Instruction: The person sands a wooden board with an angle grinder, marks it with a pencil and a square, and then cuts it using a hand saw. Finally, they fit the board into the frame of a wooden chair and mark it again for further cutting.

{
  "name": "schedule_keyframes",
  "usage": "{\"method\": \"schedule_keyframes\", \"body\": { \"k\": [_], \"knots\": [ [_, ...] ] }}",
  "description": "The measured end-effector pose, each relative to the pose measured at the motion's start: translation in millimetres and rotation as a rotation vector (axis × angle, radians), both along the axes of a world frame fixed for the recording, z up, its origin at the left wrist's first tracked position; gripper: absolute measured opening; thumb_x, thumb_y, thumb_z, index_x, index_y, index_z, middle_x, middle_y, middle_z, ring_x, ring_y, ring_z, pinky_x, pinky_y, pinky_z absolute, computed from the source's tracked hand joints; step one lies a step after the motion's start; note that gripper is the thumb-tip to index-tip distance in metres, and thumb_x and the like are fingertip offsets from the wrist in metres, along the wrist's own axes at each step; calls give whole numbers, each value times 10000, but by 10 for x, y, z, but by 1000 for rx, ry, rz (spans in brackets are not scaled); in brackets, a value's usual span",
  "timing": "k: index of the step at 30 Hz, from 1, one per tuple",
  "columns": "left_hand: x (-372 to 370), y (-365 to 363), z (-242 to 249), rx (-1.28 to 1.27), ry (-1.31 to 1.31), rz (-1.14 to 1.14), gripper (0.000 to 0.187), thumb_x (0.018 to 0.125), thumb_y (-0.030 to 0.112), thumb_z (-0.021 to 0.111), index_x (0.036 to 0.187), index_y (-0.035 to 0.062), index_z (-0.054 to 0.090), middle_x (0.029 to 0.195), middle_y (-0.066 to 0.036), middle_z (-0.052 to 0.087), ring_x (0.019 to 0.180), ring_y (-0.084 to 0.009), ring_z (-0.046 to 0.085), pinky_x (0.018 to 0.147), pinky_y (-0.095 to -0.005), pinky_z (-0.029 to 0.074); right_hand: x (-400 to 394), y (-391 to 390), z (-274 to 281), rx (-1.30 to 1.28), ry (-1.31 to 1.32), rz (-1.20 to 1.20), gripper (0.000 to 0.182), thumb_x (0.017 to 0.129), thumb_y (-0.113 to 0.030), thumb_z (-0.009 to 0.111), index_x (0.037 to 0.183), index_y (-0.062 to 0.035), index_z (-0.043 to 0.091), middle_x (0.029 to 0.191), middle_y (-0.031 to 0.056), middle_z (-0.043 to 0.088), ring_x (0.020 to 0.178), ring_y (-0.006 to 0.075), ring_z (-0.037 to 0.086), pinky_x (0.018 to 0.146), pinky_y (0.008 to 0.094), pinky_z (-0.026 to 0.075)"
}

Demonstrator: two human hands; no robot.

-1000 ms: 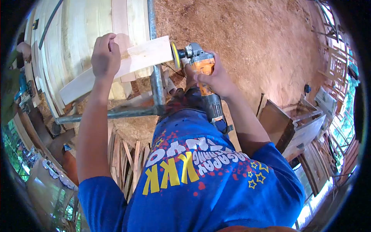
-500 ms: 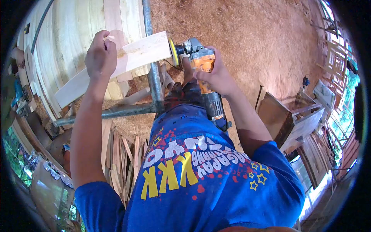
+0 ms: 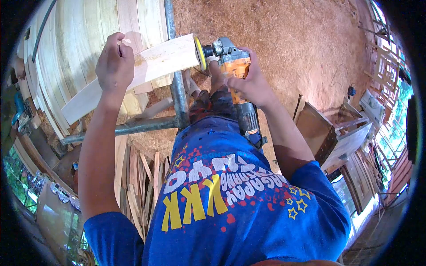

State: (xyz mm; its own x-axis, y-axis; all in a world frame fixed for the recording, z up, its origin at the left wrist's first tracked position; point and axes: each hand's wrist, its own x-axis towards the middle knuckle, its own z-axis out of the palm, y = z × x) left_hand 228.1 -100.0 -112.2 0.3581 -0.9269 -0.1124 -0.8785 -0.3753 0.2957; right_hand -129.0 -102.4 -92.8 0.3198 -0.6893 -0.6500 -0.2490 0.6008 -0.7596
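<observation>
My left hand [image 3: 114, 66] is closed around the middle of a curved pale wooden board [image 3: 165, 57], its fingers curled at the far edge. The board lies slanted across the slatted wood surface, and its wide end sticks out past the metal pipe. In my right hand [image 3: 254, 84] is an orange and grey angle grinder [image 3: 236, 68], gripped around the body with the thumb on the near side. Its yellow-edged sanding disc [image 3: 200, 53] stands upright, right at the board's wide end. The disc's working face is hidden by its edge-on angle.
A metal pipe frame [image 3: 179, 97] borders the slatted wood surface [image 3: 88, 40]. Wooden strips [image 3: 141, 177] stand in a bundle beside my left arm. At the right, a wooden box frame [image 3: 328, 133] sits on the sawdust-covered floor [image 3: 284, 44]. My feet are below the grinder.
The grinder and the board's wide end have shifted slightly up and to the right. My left hand has moved a little up and left, still on the board.
</observation>
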Motion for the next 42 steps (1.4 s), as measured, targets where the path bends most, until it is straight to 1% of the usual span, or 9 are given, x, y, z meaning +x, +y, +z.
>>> {"method": "schedule_keyframes", "body": {
  "k": [3,6,10,12,15,21,30,36,42],
  "knots": [
    [-4,9,0,-27,-1,-14,309,992,218,499,1265,141,625,1107,-164,744,1024,-393,704,888,-495,542,7,-30,-19,-22,23,11,905,816,-16,791,1516,-52,219,1251,133,594,1123,222,627,987,380,535],
    [19,56,-58,-119,-22,-84,307,1015,218,516,1301,125,579,972,-205,723,905,-409,709,834,-506,529,43,-85,50,-15,34,19,896,820,-20,791,1510,-68,222,1196,129,606,1007,208,651,879,373,570],
    [22,44,-56,-86,-16,-72,309,1012,212,516,1303,126,575,1008,-204,720,919,-406,708,840,-505,529,101,-161,24,-76,36,6,875,829,-18,788,1499,-75,228,1135,122,614,867,189,657,753,357,581],
    [53,45,-83,-99,-28,-80,311,1011,211,515,1305,126,571,1009,-200,720,923,-404,708,843,-507,529,131,-199,23,-53,37,16,877,833,-11,783,1501,-77,219,1136,124,612,873,192,658,758,359,581],
    [63,58,-107,-119,-26,-77,297,985,210,552,1275,159,594,1091,-151,742,980,-403,705,845,-511,551,148,-219,44,-32,29,14,884,838,-2,779,1506,-78,204,1142,128,611,883,192,660,758,358,582],
    [56,92,-125,-164,-17,-101,285,980,199,560,1263,168,583,1089,-140,742,953,-400,709,826,-507,558,132,-227,95,-19,44,22,906,835,-3,775,1517,-75,183,1157,130,610,903,196,662,781,360,584],
    [36,84,-113,-164,-34,-102,274,978,200,560,1246,157,593,1082,-146,741,945,-404,708,804,-508,559,108,-245,126,7,89,59,901,832,-22,780,1517,-81,199,1185,141,603,939,200,660,804,356,586],
    [95,62,-182,-160,-18,-92,289,986,225,545,1254,145,617,1083,-161,745,966,-410,710,842,-511,558,112,-185,168,-33,85,68,887,842,-2,770,1518,-81,200,1207,150,595,954,202,664,811,363,589],
    [22,-2,-61,-30,19,-9,309,987,229,509,1252,135,638,1080,-180,743,995,-413,706,874,-512,551,30,-51,97,-65,78,70,893,845,-7,774,1521,-81,196,1191,138,603,948,202,664,810,359,585]
  ]
}}
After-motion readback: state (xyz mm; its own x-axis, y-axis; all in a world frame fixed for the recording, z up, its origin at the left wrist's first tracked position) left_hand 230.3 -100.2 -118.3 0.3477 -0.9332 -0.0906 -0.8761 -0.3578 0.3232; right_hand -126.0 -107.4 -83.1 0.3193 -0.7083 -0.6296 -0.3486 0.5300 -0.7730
